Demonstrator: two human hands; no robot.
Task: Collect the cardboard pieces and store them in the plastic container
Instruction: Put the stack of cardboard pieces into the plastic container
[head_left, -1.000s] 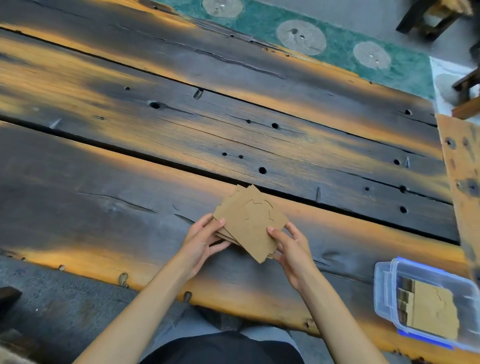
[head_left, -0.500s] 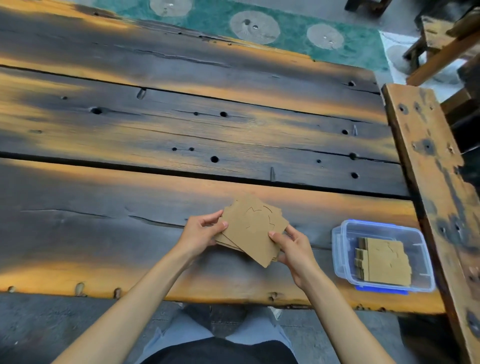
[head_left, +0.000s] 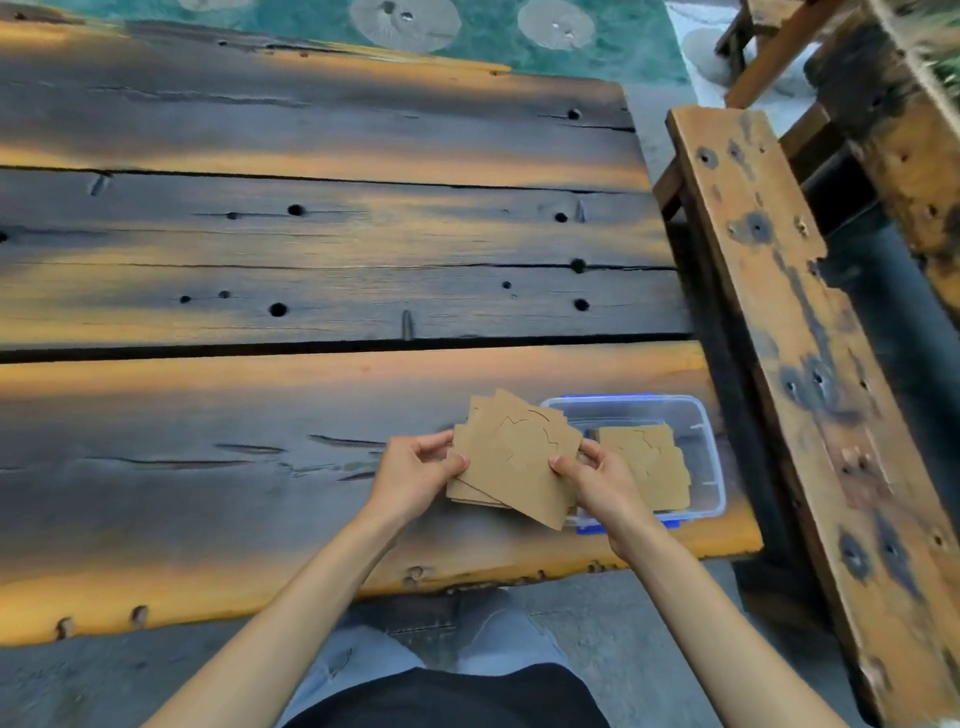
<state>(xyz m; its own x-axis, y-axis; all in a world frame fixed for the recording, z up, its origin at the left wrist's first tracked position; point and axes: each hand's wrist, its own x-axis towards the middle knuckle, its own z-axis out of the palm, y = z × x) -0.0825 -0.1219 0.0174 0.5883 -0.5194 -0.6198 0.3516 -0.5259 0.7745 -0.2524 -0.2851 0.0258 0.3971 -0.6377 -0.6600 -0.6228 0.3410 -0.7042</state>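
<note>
A loose stack of brown cardboard pieces (head_left: 511, 454) with cut outlines is held between both hands just above the table, overlapping the left rim of the clear plastic container (head_left: 701, 441). My left hand (head_left: 415, 475) pinches the stack's left edge. My right hand (head_left: 597, 480) grips its right edge, partly over the container. Inside the container lies another pile of cardboard pieces (head_left: 649, 465). The container has blue clips and sits near the table's front right corner.
The dark and orange plank table (head_left: 311, 405) stretches left and away. A weathered wooden bench (head_left: 789, 338) runs along the right side, close to the container. A green patterned rug (head_left: 493, 31) lies beyond the table's far edge.
Both hands have carried the stack to the right, from the table's middle to the container's left rim. The view has swung right, bringing the bench in.
</note>
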